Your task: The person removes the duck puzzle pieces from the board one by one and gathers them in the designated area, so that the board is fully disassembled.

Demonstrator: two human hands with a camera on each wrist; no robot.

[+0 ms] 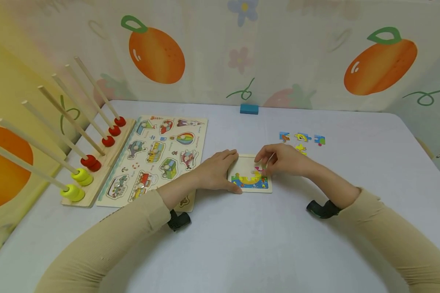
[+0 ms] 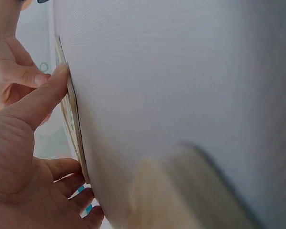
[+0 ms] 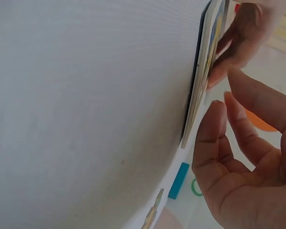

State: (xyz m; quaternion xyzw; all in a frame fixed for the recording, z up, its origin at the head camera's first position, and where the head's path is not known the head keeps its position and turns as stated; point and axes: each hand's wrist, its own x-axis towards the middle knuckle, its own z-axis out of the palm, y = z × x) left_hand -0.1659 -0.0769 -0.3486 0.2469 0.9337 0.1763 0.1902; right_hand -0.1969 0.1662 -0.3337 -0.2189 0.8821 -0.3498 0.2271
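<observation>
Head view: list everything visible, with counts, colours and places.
jigsaw tray: one, pale wood, blue and yellow pieces fitted, table centre
loose jigsaw pieces: at least four, multicoloured, beyond the tray to its right
block: one, blue, table's far edge
picture board: one, pale wood, multicoloured pictures, left of tray
rod rack: one, pale wood, seven rods, far left
beads: several, red and yellow, low on rods
table: one, white, underneath
backdrop: one, pale, orange fruit prints, behind
wrist devices: two, black, at wrists
sleeves: two, beige, forearms
left hand: one, bare, holding tray
right hand: one, bare, at tray's right side
</observation>
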